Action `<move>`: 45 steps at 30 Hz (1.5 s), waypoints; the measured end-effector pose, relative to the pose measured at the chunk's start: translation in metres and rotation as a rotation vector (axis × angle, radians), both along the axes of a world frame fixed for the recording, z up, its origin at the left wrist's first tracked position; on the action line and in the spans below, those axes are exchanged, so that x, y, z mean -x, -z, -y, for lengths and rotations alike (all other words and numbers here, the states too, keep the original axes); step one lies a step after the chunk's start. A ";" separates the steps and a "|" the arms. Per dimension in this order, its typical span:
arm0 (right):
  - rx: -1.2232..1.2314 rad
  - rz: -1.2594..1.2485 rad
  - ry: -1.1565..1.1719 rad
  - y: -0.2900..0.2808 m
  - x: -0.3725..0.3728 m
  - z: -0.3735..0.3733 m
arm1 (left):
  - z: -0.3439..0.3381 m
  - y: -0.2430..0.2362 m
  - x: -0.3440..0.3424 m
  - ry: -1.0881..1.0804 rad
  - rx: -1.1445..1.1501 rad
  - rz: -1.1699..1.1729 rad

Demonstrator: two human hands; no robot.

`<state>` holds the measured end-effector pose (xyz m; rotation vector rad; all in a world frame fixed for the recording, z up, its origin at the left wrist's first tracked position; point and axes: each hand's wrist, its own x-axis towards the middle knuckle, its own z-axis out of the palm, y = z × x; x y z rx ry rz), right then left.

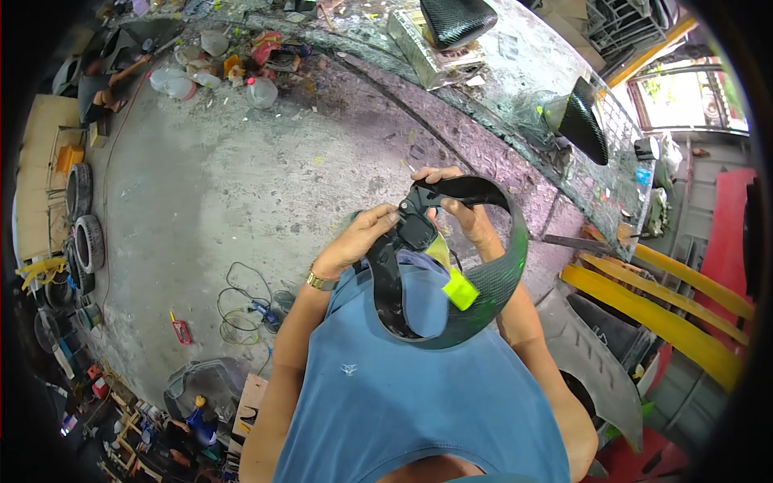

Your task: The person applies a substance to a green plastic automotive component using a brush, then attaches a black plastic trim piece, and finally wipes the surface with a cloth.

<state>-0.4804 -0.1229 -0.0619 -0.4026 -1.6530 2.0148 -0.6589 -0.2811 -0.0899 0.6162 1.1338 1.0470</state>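
Before my chest I hold a black, ring-shaped carbon-fibre part (498,282), with a woven surface and greenish reflections on its outer side. My left hand (360,237), with a watch on the wrist, is closed with its fingertips on the ring's far left end, beside a dark angular piece (416,229). Across from it my right hand (459,205) grips the far edge, fingers over the top and thumb below. A bright yellow-green piece (460,290) shows inside the ring; I cannot tell whether it is attached.
Ahead is a stained workbench (523,60) bearing a metal tin (431,60) and carbon-fibre pieces (588,121). Yellow panels (652,314) and a grey panel (588,354) stand at right. Plastic jugs (262,92), a corded tool (264,314) and tyres (89,243) lie left. A person (105,97) is far left.
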 end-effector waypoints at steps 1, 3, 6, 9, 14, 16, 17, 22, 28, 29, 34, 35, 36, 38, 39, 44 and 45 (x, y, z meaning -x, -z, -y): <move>0.070 0.057 0.036 -0.009 -0.001 0.003 | -0.004 0.003 -0.007 -0.029 -0.022 0.075; 0.084 0.156 0.164 -0.008 -0.001 0.010 | -0.006 0.011 -0.016 -0.079 -0.054 0.065; 0.270 0.243 0.080 0.003 -0.024 0.013 | -0.009 0.000 -0.016 -0.158 -0.081 0.094; 0.393 0.297 0.185 0.015 -0.040 0.029 | -0.009 -0.013 -0.010 -0.225 -0.042 0.008; 0.554 0.408 0.155 0.005 -0.035 0.043 | -0.007 -0.025 -0.004 -0.262 -0.087 -0.098; 0.530 0.412 0.181 -0.009 -0.023 0.044 | -0.006 -0.027 -0.002 -0.279 -0.086 -0.132; 0.505 0.388 0.168 -0.013 -0.018 0.043 | -0.006 -0.029 -0.002 -0.281 -0.090 -0.149; 0.358 0.449 0.130 -0.016 0.001 0.036 | -0.005 -0.036 0.002 -0.286 -0.101 -0.198; 0.318 0.438 0.055 -0.015 -0.006 0.033 | -0.003 -0.032 -0.003 -0.323 -0.104 -0.176; 0.318 0.433 0.035 -0.017 -0.008 0.032 | -0.001 -0.031 -0.003 -0.306 -0.089 -0.209; 0.369 0.405 -0.008 -0.028 -0.015 0.036 | -0.002 -0.029 -0.002 -0.310 -0.061 -0.294; 0.376 0.394 -0.002 -0.028 -0.016 0.037 | -0.004 -0.030 -0.001 -0.309 -0.061 -0.285; 0.383 0.384 0.005 -0.028 -0.016 0.038 | -0.005 -0.031 -0.001 -0.307 -0.060 -0.275; 0.395 0.389 0.050 -0.025 -0.014 0.042 | -0.008 -0.033 -0.001 -0.298 -0.066 -0.273; 0.402 0.392 0.087 -0.024 -0.013 0.043 | -0.010 -0.033 -0.001 -0.297 -0.074 -0.275; 0.376 0.377 0.213 -0.009 -0.025 0.046 | -0.020 -0.028 -0.008 -0.217 -0.083 -0.291; 0.364 0.363 0.257 -0.009 -0.030 0.046 | -0.024 -0.028 -0.009 -0.159 -0.065 -0.294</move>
